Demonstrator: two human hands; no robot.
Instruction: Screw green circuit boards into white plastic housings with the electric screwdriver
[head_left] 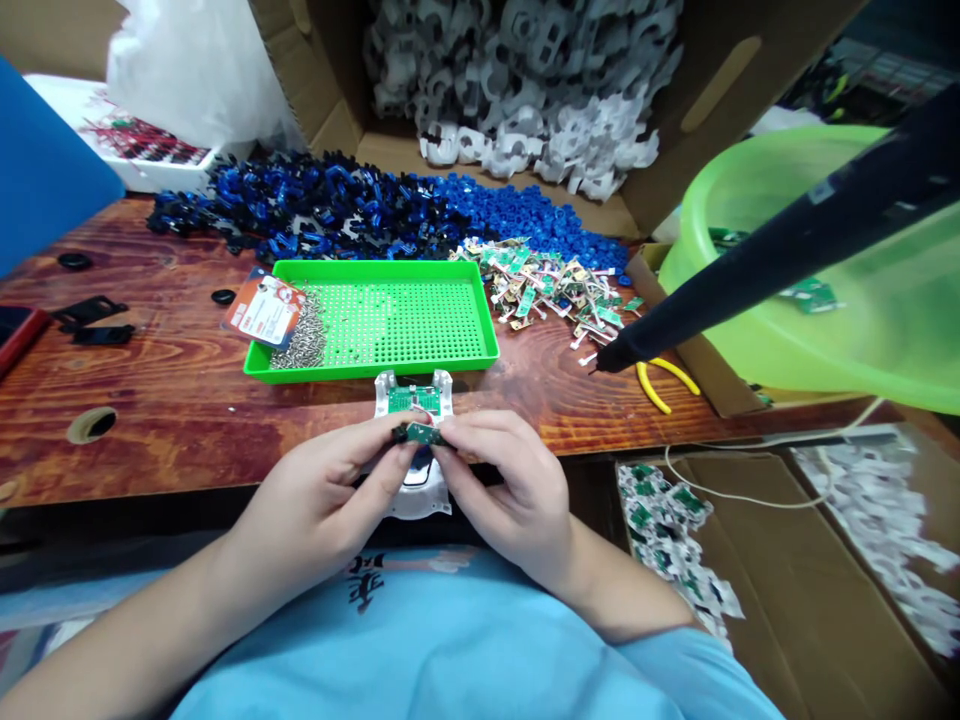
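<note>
Pinching a small green circuit board (pixel 422 433) between the fingertips of both hands, the person holds it just above the white plastic housing (pixel 415 455) that lies at the near edge of the wooden table (pixel 172 400). One green board (pixel 414 398) already sits in the far end of that housing, so part of the fitting looks done; the board in the fingers is not yet seated, and I judge the piece about half assembled. No screws show in the housing, though the view there is too small to be sure.

The left hand (pixel 322 500) comes in from the lower left, thumb and forefinger closed narrowly on the board's left end. The right hand (pixel 510 490) mirrors it from the right, fingers curled and tips nipped on the other end. Both wrists hang low over the blue shirt.

Beyond them a green perforated tray (pixel 397 320) holds a heap of small screws (pixel 300 345). A loose pile of circuit boards (pixel 547 285) lies to its right, near yellow-handled pliers (pixel 660 385) and a hanging black power screwdriver (pixel 787 250).
</note>
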